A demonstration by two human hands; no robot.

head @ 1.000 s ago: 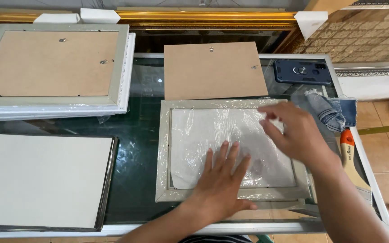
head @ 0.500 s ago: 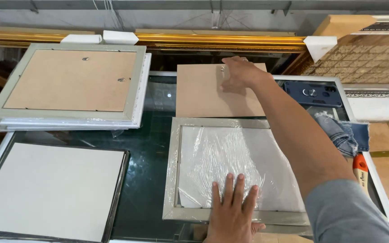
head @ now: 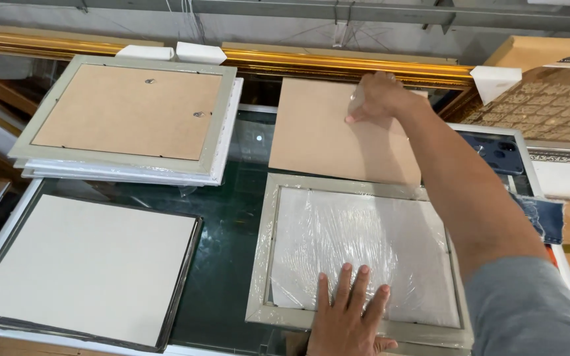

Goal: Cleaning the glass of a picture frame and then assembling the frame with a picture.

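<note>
The left hand point(head: 348, 316) lies flat on the wrapped frame point(head: 357, 254) on the desk point(head: 232, 217); the right hand point(head: 377, 99) grips the board point(head: 338, 135) behind it, which may slip and scratch the film

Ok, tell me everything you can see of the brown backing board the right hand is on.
The brown backing board is a plain, flat rectangular sheet, like hardboard or MDF, matt and unmarked. It lies on the glass-topped table, just beyond the silver frame, its near edge at that frame's far rail. The right hand grips its far edge; the forearm shadows its right side. The left hand is not on it.
</note>
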